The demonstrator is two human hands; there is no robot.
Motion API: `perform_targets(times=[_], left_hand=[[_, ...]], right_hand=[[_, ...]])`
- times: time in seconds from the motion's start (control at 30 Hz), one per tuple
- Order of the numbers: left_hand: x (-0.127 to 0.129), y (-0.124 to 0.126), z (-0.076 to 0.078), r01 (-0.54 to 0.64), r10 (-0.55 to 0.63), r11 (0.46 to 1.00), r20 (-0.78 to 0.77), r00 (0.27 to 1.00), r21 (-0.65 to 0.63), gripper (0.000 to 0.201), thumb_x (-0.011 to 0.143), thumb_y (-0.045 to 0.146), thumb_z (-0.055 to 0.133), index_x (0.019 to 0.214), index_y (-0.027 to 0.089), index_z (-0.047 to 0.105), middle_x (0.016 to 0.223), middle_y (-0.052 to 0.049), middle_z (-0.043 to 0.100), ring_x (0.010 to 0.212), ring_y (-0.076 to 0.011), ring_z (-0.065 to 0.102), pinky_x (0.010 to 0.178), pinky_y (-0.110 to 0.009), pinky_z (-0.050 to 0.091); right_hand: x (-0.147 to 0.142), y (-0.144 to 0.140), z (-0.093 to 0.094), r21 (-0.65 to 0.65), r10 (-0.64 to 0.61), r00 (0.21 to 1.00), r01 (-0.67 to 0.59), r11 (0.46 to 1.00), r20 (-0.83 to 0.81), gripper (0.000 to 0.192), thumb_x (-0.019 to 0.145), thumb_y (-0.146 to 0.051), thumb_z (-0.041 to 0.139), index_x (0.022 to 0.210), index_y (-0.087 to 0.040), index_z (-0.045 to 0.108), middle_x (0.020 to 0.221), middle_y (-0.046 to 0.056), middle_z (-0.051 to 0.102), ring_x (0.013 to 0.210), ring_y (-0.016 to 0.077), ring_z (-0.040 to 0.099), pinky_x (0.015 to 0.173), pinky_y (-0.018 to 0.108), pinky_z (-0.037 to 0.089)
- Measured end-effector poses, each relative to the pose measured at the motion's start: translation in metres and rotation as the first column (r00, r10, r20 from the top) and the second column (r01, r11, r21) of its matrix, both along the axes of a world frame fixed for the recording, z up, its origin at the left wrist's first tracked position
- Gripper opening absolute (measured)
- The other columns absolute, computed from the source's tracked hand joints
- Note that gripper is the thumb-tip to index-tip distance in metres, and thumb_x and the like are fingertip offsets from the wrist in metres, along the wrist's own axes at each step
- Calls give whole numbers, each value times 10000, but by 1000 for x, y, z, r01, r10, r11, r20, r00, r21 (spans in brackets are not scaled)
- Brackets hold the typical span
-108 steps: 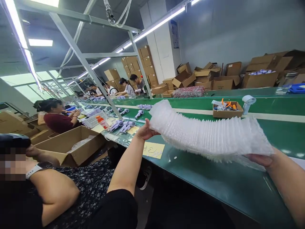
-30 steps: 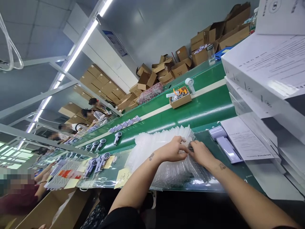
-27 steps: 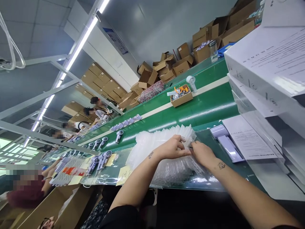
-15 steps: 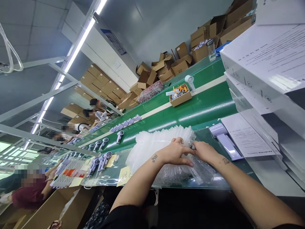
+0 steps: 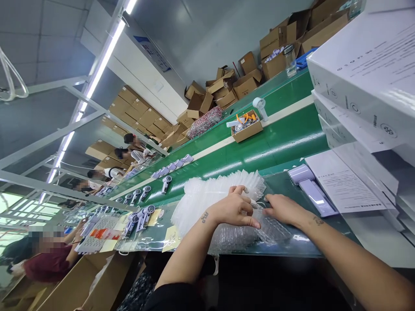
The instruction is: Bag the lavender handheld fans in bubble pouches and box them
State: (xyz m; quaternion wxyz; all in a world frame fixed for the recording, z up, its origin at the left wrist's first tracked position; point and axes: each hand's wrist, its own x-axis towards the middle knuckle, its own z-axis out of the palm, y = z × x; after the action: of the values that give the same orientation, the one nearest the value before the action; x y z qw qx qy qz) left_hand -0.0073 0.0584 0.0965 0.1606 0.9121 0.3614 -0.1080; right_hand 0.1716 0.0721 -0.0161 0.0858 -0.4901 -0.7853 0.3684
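Observation:
A thick stack of clear bubble-wrap bags (image 5: 201, 203) lies on the bench in front of me. My left hand (image 5: 235, 209) rests over its right part, index finger and thumb stretched apart, the other fingers partly bent. Just to the right, my right hand (image 5: 283, 209) is at the edge of the stack, with a gap between thumb and forefinger. Crumpled clear plastic (image 5: 274, 231) lies beneath and between the hands; neither hand plainly grips it. A lilac handheld fan (image 5: 313, 190) lies right of my right hand.
White printed boxes (image 5: 356, 99) are stacked at the right. Beyond the bags runs a green conveyor (image 5: 285, 138), with several fans (image 5: 166, 184) on it and a small carton of parts (image 5: 248, 131) behind. More fans (image 5: 144, 218) lie left. A co-worker (image 5: 48, 259) sits far left.
My right thumb and forefinger have come apart and the hand has shifted slightly right. My left fingers have bent a little more. The view has turned slightly.

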Motion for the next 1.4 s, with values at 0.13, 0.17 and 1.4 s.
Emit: perform_targets(times=[0.13,0.17,1.4], left_hand=[[1,-3,3,5,-5,1000,0,1000,-14,449,669,634,645,949,286,694,850,-34,700,1136,-297,383,1022,-462,192],[2,-6,5,10,-10,1000,-14,1000,-10,551,640,655,653,1068,308,656,895,-39,698,1150,-314,377,1028,-486,181],[8,-13,30,-411,427,818,53,903,402,526,844,152,480,1354,175,357,1050,-82,609,974,-216,526,884,-364,431]], right_hand=[[-6,-2,3,-7,-12,999,11,1000,-49,95,743,-252,604,781,-172,637,929,133,635,872,310,626,713,370,420],[-8,-2,3,-6,-34,997,34,999,-68,86,752,-232,579,756,-164,632,946,146,625,883,318,619,726,385,416],[-15,-3,22,-507,-472,254,-94,857,-844,288,804,-482,599,802,-203,526,1009,40,659,1022,193,560,873,339,431]])
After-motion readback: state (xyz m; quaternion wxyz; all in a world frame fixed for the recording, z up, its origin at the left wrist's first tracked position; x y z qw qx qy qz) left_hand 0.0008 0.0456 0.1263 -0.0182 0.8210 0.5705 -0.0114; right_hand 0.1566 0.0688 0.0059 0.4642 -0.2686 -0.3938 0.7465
